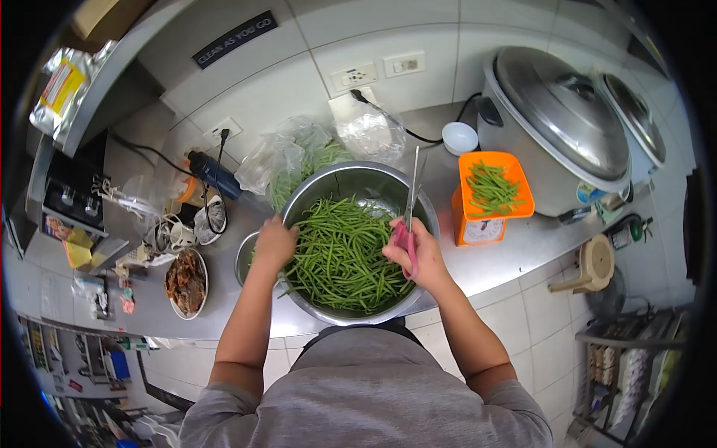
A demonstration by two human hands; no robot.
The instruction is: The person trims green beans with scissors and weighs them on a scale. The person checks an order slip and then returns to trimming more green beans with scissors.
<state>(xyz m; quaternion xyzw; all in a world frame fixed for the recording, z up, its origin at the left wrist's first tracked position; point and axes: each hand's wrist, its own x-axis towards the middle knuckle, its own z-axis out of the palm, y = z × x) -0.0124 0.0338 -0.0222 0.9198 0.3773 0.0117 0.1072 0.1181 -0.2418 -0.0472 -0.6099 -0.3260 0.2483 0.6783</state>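
Cut green beans (343, 254) fill much of a large steel bowl (358, 170) on the counter in front of me. My right hand (422, 250) is over the bowl's right side, closed around the pink handles of a pair of scissors (413, 187). The blades point away from me and stand slightly apart. At the bowl's left rim is my left hand (275, 243), its fingers curled together; whatever they may hold is hidden. Beneath that hand a smaller metal container (243, 257) shows, partly covered. Behind the bowl lies a clear plastic bag (295, 160) with more green beans.
To the right stands an orange kitchen scale (478, 230) with beans in its tray. Beyond it are a large lidded rice cooker (515, 142) and a small white bowl (460, 139). A dish of dark brown food (187, 284) sits left. A power cord (396, 123) runs along the back.
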